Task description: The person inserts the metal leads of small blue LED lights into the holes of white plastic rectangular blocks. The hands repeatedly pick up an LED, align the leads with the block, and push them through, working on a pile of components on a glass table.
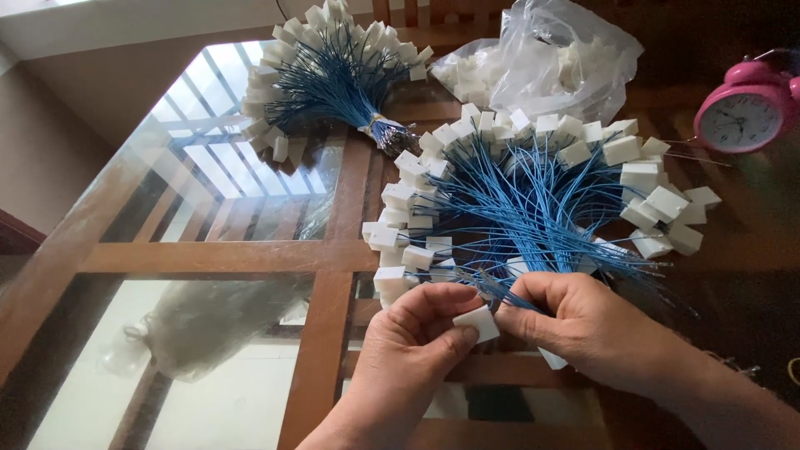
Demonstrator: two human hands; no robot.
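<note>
1. Head view, looking down on a glass-topped wooden table (pixel 250 250).
2. Left hand (pixel 408 350) was closed in a pinch, thumb and forefinger gripping a small white plastic block (pixel 477 323) at table-front centre, just below the loose fan of wires.
3. Right hand (pixel 583 321) was closed around the gathered ends of the loose bunch of blue wires (pixel 525 208); a second white block (pixel 552 358) showed under its palm. Whether one single wire was isolated between the fingertips could not be told.
4. Step in hand, as a judgement: fitting a wire end to the pinched block, the two hands touching at the fingertips.
5. The next move, judged from the pose, called for a fine line-up of a thin wire tip with the block while the pinch held the block steady; the opening on the block was not visible.
6. Orientation: the pinched block lay tilted, its long axis running roughly from lower left to upper right, the upper end towards the right hand. The wires ran away from the person, fanning outwards, each ending in a white block.
7. Surroundings: a finished tied bundle (pixel 333 75) lay at the far side, a clear plastic bag of white blocks (pixel 550 58) beside it, and a pink alarm clock (pixel 746 108) at the right edge.
</note>
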